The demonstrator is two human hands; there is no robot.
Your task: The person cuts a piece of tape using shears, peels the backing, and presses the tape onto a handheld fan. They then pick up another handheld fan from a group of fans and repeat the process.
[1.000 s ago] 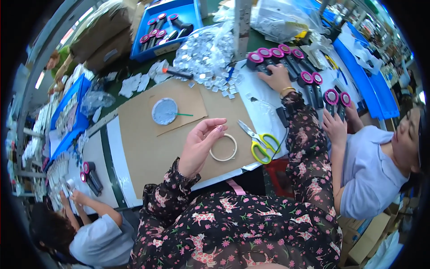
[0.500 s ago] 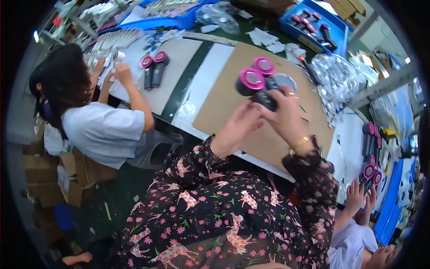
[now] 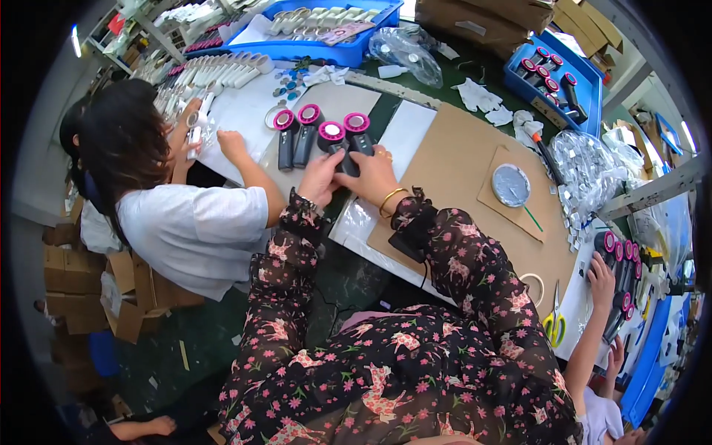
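Note:
My left hand (image 3: pixel 321 179) is closed on the handle of a black hair-dryer-shaped device (image 3: pixel 331 136) with a pink ring and a silver disc on its head. A matching device (image 3: pixel 357 126) stands close beside it, its handle in my right hand (image 3: pixel 371 175); the two hands touch. Just left of them, two more such devices (image 3: pixel 287 137) lie side by side on the table, heads pointing away from me. A round tin of grey paste (image 3: pixel 511 185) rests on a small board to the right, a thin green stick (image 3: pixel 533 219) beside it.
At my left a co-worker (image 3: pixel 178 208) handles a white part. Another person's hand (image 3: pixel 601 282) reaches toward devices at the right. Yellow-handled scissors (image 3: pixel 554 328) lie near a white ring (image 3: pixel 531 286). Blue bins (image 3: pixel 549 111) stand at the back. Silver pieces (image 3: pixel 582 167) pile up far right.
Both hands have moved left with the two devices, from over the brown board to beside the pair on the left. The paste tin is now uncovered. My left hand has closed on one handle.

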